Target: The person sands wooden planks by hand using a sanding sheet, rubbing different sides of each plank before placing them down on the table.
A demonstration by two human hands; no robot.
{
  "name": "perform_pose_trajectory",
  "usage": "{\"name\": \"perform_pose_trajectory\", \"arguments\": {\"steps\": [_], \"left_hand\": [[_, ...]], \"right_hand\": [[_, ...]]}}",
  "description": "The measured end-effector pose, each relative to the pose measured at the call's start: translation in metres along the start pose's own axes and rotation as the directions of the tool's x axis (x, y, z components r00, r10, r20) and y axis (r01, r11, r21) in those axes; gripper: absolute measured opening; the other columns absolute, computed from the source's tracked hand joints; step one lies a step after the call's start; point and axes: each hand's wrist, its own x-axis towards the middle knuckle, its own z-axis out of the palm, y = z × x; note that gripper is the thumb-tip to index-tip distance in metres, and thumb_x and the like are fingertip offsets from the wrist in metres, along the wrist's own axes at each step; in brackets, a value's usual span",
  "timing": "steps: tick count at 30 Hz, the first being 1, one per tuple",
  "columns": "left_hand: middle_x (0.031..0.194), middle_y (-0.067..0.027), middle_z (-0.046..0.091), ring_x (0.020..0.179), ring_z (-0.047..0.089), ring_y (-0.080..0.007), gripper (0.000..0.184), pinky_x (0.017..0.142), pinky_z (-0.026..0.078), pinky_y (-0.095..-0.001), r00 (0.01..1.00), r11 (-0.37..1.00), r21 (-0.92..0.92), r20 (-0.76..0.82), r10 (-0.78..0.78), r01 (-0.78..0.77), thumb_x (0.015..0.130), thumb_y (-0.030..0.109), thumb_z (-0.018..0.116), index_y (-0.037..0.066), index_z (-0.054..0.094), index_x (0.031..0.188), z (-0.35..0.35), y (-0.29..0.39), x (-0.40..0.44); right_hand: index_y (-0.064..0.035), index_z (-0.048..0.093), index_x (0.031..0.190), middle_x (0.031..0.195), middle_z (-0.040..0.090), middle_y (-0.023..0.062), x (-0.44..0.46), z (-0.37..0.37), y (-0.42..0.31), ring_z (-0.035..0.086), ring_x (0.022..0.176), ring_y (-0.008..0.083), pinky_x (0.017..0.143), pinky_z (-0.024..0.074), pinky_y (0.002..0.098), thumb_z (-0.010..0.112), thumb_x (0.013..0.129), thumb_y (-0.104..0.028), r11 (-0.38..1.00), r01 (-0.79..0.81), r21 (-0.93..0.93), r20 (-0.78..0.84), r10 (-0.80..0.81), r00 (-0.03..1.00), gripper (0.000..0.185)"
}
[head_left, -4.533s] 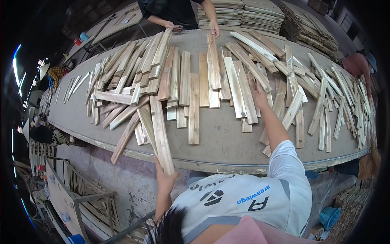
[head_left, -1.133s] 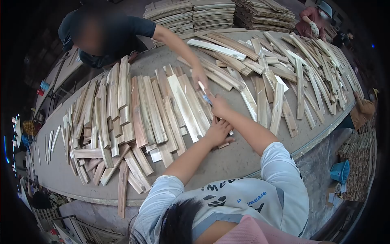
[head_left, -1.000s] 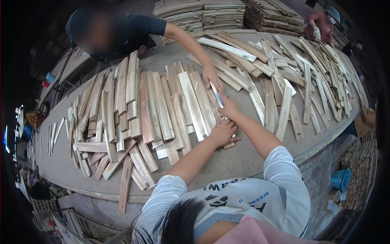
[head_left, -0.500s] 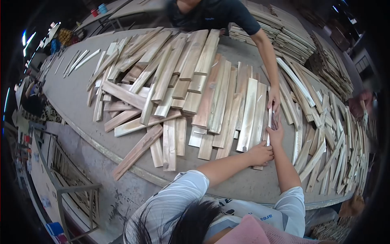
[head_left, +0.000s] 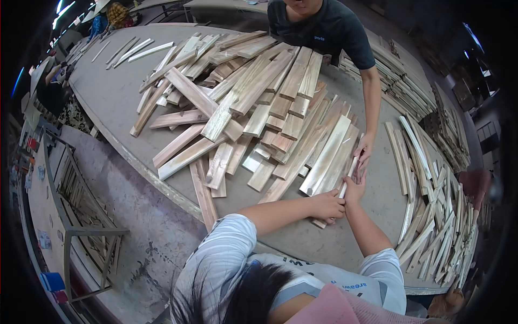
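Note:
A narrow wooden strip (head_left: 353, 166) stands on edge along the right side of a row of flat boards (head_left: 327, 156). My left hand (head_left: 327, 206) is closed around its near end, resting by the board ends. Just ahead of it, my right hand (head_left: 354, 190) is closed on the same strip, fingers partly hidden. At the strip's far end, a co-worker's hand (head_left: 365, 147) touches it from across the table (head_left: 372, 202). Beside my left hand, the end of another board (head_left: 318, 222) shows underneath.
A loose heap of boards (head_left: 216, 116) spreads to the left, one plank (head_left: 203, 194) reaching the table edge. Many thin strips (head_left: 431, 227) lie piled on the right. Stacked boards (head_left: 402, 75) stand behind the co-worker (head_left: 329, 32). A metal-framed rack (head_left: 97, 232) is at left.
The view has turned, so the boards appear more slanted. Both my hands and the co-worker's hand stay at the narrow strip, with little visible change in grip.

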Motion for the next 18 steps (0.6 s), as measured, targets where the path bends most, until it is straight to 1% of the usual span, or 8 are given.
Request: {"name": "perform_pose_trajectory", "arguments": {"steps": [3,5,7,9,13,15,16,18], "left_hand": [[0.104,0.0035,0.061,0.113,0.052,-0.0140,0.026,0.090,0.037,-0.0436,1.000,1.000,0.020,0.018,-0.006,0.006,0.082,0.040,0.068,0.017,0.067,0.095,0.001,-0.001,-0.017],[0.104,0.0030,0.061,0.115,0.052,-0.0148,0.024,0.090,0.037,-0.0452,1.000,0.999,0.031,0.016,-0.021,0.021,0.084,0.038,0.068,0.017,0.066,0.095,-0.004,-0.003,-0.030],[0.103,0.0024,0.061,0.116,0.052,-0.0153,0.022,0.094,0.037,-0.0484,0.997,0.998,0.025,0.049,-0.064,0.063,0.087,0.037,0.066,0.017,0.065,0.095,-0.013,-0.002,-0.042],[0.104,0.0026,0.061,0.117,0.053,-0.0143,0.023,0.099,0.036,-0.0515,0.989,0.985,0.089,-0.017,-0.149,0.150,0.089,0.040,0.065,0.017,0.065,0.095,-0.006,-0.042,-0.071],[0.111,0.0027,0.063,0.125,0.051,-0.0141,0.026,0.108,0.031,-0.0557,0.946,0.940,0.154,0.070,-0.317,0.303,0.092,0.042,0.063,0.016,0.064,0.094,-0.010,-0.051,-0.094],[0.121,0.0030,0.063,0.134,0.047,-0.0159,0.029,0.113,0.027,-0.0586,0.887,0.882,0.242,0.134,-0.443,0.404,0.093,0.044,0.062,0.017,0.066,0.103,-0.014,-0.050,-0.099],[0.121,0.0030,0.063,0.134,0.047,-0.0159,0.029,0.113,0.027,-0.0586,0.882,0.876,0.244,0.127,-0.454,0.416,0.093,0.044,0.062,0.017,0.066,0.103,-0.038,-0.076,-0.130],[0.126,0.0010,0.062,0.139,0.043,-0.0202,0.035,0.117,0.023,-0.0605,0.828,0.782,0.325,-0.009,-0.561,0.533,0.094,0.045,0.062,0.017,0.065,0.115,-0.047,-0.051,-0.143]], "right_hand": [[0.0004,0.010,0.160,0.153,0.041,0.0229,-0.012,0.020,0.000,0.049,0.134,0.0294,0.103,0.0474,0.0362,0.061,0.077,0.015,0.997,0.024,0.072,-0.002,-0.024,1.000,0.098],[0.0034,0.007,0.159,0.157,0.037,0.0231,-0.023,0.038,-0.011,0.041,0.143,0.0305,0.113,0.0374,0.0354,0.057,0.076,0.020,0.991,-0.005,0.132,0.001,0.005,1.000,0.098],[0.0033,0.005,0.159,0.157,0.037,0.0235,-0.019,0.052,0.000,0.041,0.143,0.0306,0.114,0.0374,0.0356,0.056,0.077,0.020,0.985,0.000,0.172,0.001,0.000,1.000,0.098],[0.0032,0.005,0.159,0.156,0.038,0.0233,0.008,0.098,0.030,0.042,0.142,0.0307,0.114,0.0371,0.0356,0.057,0.079,0.019,0.971,0.038,0.237,0.005,-0.040,0.999,0.097],[0.0025,0.003,0.159,0.156,0.038,0.0231,0.015,0.139,0.053,0.043,0.141,0.0307,0.114,0.0371,0.0359,0.059,0.081,0.019,0.942,0.030,0.335,0.013,-0.036,0.999,0.097],[0.0022,0.007,0.159,0.154,0.042,0.0212,0.023,0.153,0.057,0.046,0.138,0.0299,0.112,0.0391,0.0371,0.059,0.085,0.015,0.910,-0.031,0.413,-0.001,0.035,0.999,0.091],[0.0022,0.007,0.159,0.154,0.042,0.0212,0.045,0.199,0.063,0.046,0.138,0.0299,0.112,0.0391,0.0371,0.059,0.085,0.015,0.911,-0.037,0.411,0.012,0.035,0.999,0.091],[0.0010,0.025,0.156,0.146,0.050,0.0174,0.061,0.196,0.072,0.053,0.130,0.0269,0.106,0.0445,0.0360,0.059,0.089,0.010,0.951,-0.048,0.307,0.235,-0.027,0.972,0.076]]}}
